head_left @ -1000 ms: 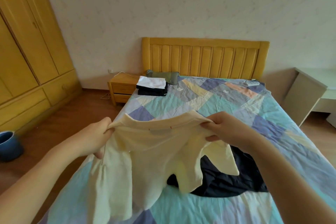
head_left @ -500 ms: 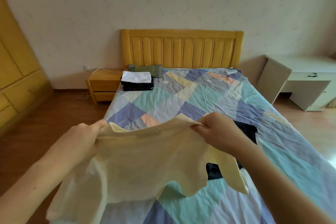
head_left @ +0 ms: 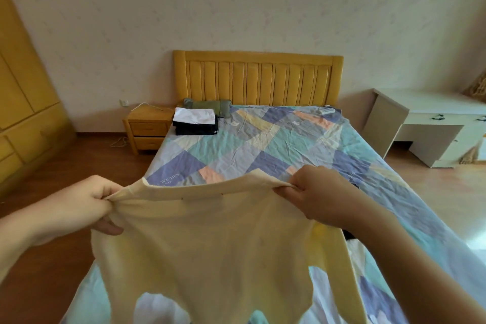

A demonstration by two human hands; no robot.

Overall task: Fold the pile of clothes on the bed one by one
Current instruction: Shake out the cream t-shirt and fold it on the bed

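Head view: I've got the cream shirt (head_left: 210,239) held up over the foot of the bed (head_left: 276,144), w/ both hands well apart at its top edge. My left hand (head_left: 79,208) grips the left shoulder, fingers curled round bunched cloth, thumb under. My right hand (head_left: 318,194) pinches the right shoulder, knuckles facing me. Top edge is pulled fairly taut btwn the two; the body hangs down toward me and hides the near part of the bed. One sleeve drops below my right wrist.

Rel. to the bed: a dark garment (head_left: 351,234) lies on it just behind my right forearm, mostly hidden, can't tell what kind. At the head end, left corner, a folded stack (head_left: 196,122) sits on the quilt, white piece on top, dark ones under. A green pillow (head_left: 207,105) lies just behind the stack, against the headboard (head_left: 257,76). Small white thing (head_left: 327,110) at the head end, right side, too small to tell what it is.

Nightstand (head_left: 147,126) stands just left of the bed's head, cable on top going to a wall socket. Wardrobe (head_left: 23,81) further left, along the wall. White desk (head_left: 431,123) is right of the bed, apart from it.
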